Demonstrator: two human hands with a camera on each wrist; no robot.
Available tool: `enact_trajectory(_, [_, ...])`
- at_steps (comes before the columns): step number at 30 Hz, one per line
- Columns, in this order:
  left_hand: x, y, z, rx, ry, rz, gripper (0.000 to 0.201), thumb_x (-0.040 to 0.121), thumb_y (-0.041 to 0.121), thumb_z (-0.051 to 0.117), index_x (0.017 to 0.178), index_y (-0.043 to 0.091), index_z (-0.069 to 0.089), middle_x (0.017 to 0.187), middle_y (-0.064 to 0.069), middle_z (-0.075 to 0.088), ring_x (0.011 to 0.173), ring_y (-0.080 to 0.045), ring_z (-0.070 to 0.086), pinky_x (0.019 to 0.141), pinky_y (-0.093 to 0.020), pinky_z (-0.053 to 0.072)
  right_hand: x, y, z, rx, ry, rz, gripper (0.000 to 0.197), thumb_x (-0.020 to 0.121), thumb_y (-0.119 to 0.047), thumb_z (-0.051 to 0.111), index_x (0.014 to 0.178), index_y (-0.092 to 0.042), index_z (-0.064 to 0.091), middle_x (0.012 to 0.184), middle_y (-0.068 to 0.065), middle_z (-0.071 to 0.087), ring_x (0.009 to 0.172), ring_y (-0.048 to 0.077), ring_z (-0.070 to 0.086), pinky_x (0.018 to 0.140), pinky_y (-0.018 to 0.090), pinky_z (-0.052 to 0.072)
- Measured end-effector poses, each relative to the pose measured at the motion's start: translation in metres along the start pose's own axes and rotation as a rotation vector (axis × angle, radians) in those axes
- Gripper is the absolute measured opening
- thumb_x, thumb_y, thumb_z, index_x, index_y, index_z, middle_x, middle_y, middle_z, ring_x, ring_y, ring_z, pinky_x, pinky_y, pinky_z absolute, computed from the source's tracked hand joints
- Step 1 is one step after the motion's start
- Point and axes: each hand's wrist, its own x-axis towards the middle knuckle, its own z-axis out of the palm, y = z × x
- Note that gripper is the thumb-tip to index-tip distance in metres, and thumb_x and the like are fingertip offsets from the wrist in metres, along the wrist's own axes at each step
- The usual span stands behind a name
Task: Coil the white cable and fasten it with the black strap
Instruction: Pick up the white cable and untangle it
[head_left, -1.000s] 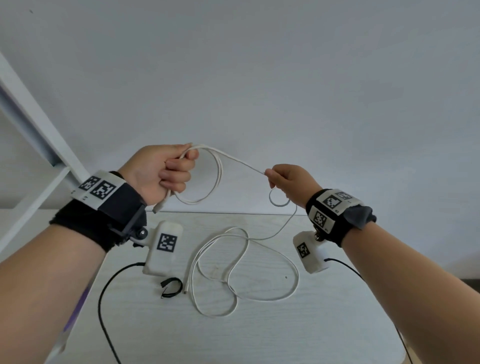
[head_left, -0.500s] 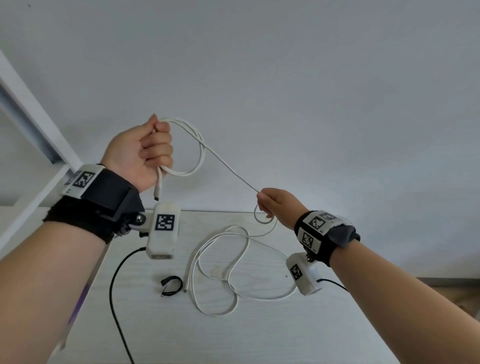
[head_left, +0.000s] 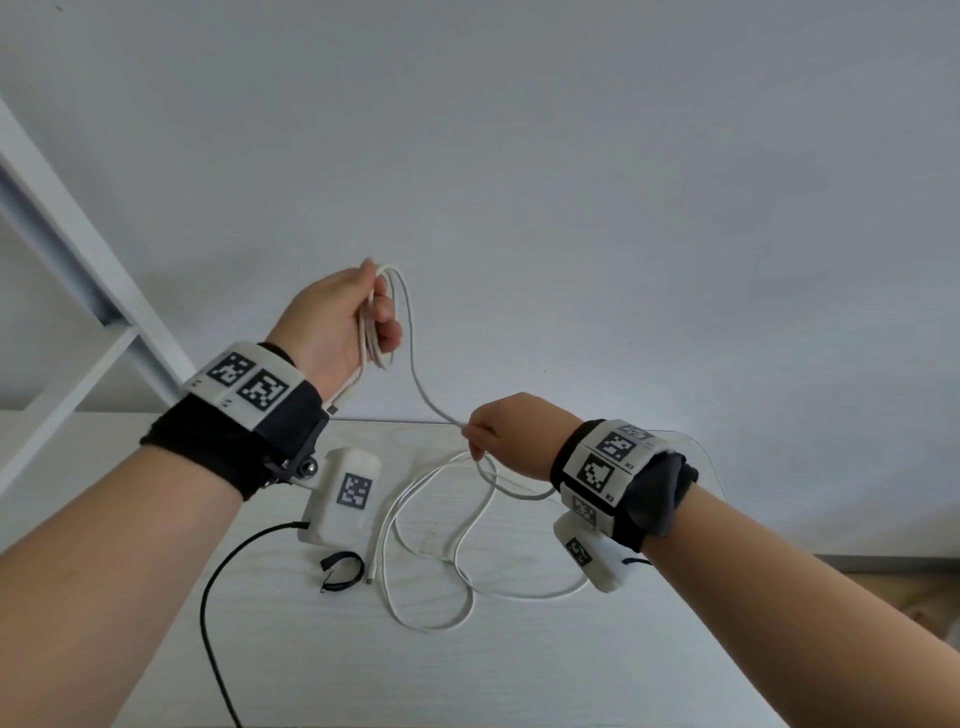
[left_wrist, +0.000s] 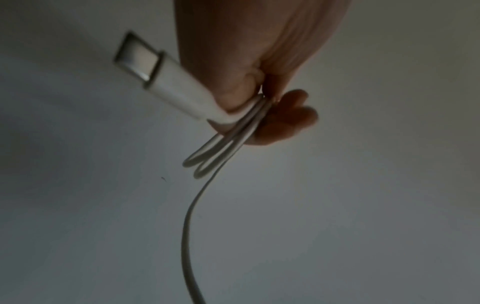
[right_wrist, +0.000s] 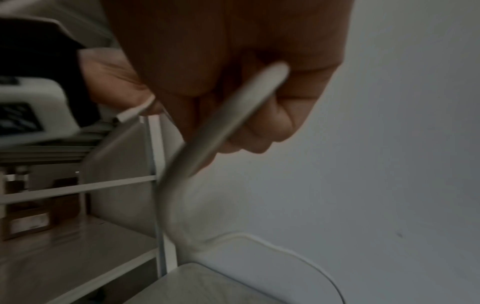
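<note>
White cable (head_left: 415, 374) runs between both raised hands above the table (head_left: 519, 675). The left hand (head_left: 332, 325) curls its fingers (left_wrist: 288, 115) around a few short loops of it, with the plug (left_wrist: 155, 70) sticking out below the palm toward the wrist. From there one strand drops down and across to the right hand (head_left: 506, 434), whose fingers (right_wrist: 272, 117) pinch it lower, just over the table's far edge. The remaining length lies in loose curves on the table, its other plug end near the black strap (head_left: 340, 571), which lies curled beside it, apart from both hands.
</note>
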Motion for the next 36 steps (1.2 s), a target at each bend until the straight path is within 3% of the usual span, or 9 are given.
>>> enact_trajectory(3, [-0.005, -0.007, 0.009, 0.140, -0.034, -0.008, 0.032, 0.099, 0.026, 0.035, 0.075, 0.010, 0.049, 0.053, -0.001, 0.065, 0.059, -0.021, 0.069, 0.064, -0.030, 0.058, -0.001, -0.018, -0.005, -0.095, -0.029, -0.058, 0.038, 0.096, -0.034, 0.035, 0.085, -0.015, 0.065, 0.068, -0.006, 0.051, 0.076, 0.018, 0.052, 0.071, 0.030, 0.039])
enact_trajectory(7, [-0.010, -0.016, 0.016, 0.321, -0.086, -0.061, 0.030, 0.099, 0.026, 0.037, 0.078, 0.009, 0.049, 0.068, -0.009, 0.073, 0.072, -0.028, 0.071, 0.071, -0.034, 0.058, -0.002, -0.029, -0.014, -0.138, 0.033, -0.137, 0.034, 0.096, -0.035, 0.036, 0.086, -0.017, 0.064, 0.073, -0.004, 0.053, 0.077, 0.019, 0.051, 0.071, 0.032, 0.041])
enact_trajectory(13, [-0.014, -0.021, 0.011, 0.443, -0.104, -0.104, 0.030, 0.097, 0.028, 0.042, 0.076, 0.010, 0.053, 0.065, -0.001, 0.072, 0.053, -0.018, 0.067, 0.049, -0.024, 0.053, -0.001, -0.026, -0.029, -0.138, 0.153, -0.204, 0.034, 0.097, -0.034, 0.035, 0.090, -0.015, 0.062, 0.090, 0.003, 0.067, 0.075, 0.016, 0.050, 0.069, 0.028, 0.034])
enact_trajectory(20, [-0.013, -0.021, 0.010, 0.547, -0.063, -0.084, 0.030, 0.096, 0.029, 0.043, 0.076, 0.009, 0.054, 0.061, 0.002, 0.069, 0.050, -0.020, 0.066, 0.054, -0.030, 0.056, 0.001, -0.027, -0.025, -0.078, 0.227, -0.199, 0.035, 0.096, -0.038, 0.035, 0.093, -0.016, 0.062, 0.081, -0.002, 0.065, 0.074, 0.018, 0.054, 0.067, 0.031, 0.039])
enact_trajectory(23, [-0.016, -0.026, 0.011, 0.574, -0.107, -0.119, 0.030, 0.097, 0.029, 0.042, 0.080, 0.007, 0.055, 0.063, -0.003, 0.070, 0.053, -0.025, 0.068, 0.052, -0.029, 0.054, 0.005, -0.024, -0.029, -0.001, 0.298, -0.187, 0.033, 0.094, -0.040, 0.041, 0.075, -0.018, 0.057, 0.072, -0.002, 0.060, 0.073, 0.020, 0.055, 0.066, 0.031, 0.041])
enact_trajectory(26, [-0.019, -0.033, 0.014, 0.615, -0.163, -0.130, 0.033, 0.097, 0.028, 0.040, 0.080, 0.006, 0.058, 0.056, -0.004, 0.068, 0.043, -0.017, 0.060, 0.042, -0.022, 0.046, 0.010, -0.021, -0.032, 0.039, 0.407, -0.162, 0.040, 0.090, -0.046, 0.046, 0.069, -0.013, 0.056, 0.069, 0.005, 0.062, 0.070, 0.023, 0.056, 0.064, 0.035, 0.044])
enact_trajectory(29, [-0.020, -0.038, 0.016, 0.577, -0.164, -0.127, 0.033, 0.098, 0.026, 0.039, 0.073, 0.008, 0.050, 0.039, 0.004, 0.045, 0.033, -0.010, 0.038, 0.039, -0.021, 0.031, 0.015, -0.014, -0.032, 0.071, 0.468, -0.135, 0.044, 0.084, -0.054, 0.048, 0.062, -0.016, 0.050, 0.065, 0.004, 0.060, 0.065, 0.023, 0.054, 0.062, 0.036, 0.045])
enact_trajectory(32, [-0.021, -0.038, 0.014, 0.488, -0.214, -0.162, 0.035, 0.098, 0.029, 0.038, 0.070, 0.010, 0.048, 0.040, 0.007, 0.030, 0.036, -0.008, 0.024, 0.042, -0.022, 0.023, 0.018, -0.007, -0.032, 0.084, 0.481, -0.125, 0.046, 0.078, -0.060, 0.053, 0.054, -0.023, 0.037, 0.053, -0.005, 0.044, 0.057, 0.019, 0.045, 0.055, 0.032, 0.038])
enact_trajectory(36, [-0.020, -0.033, 0.007, 0.448, -0.241, -0.181, 0.036, 0.098, 0.029, 0.038, 0.069, 0.011, 0.048, 0.041, 0.009, 0.027, 0.036, -0.006, 0.020, 0.038, -0.016, 0.022, 0.017, 0.004, -0.033, 0.065, 0.434, -0.144, 0.046, 0.076, -0.059, 0.055, 0.058, -0.019, 0.040, 0.051, -0.007, 0.039, 0.057, 0.020, 0.041, 0.057, 0.035, 0.039])
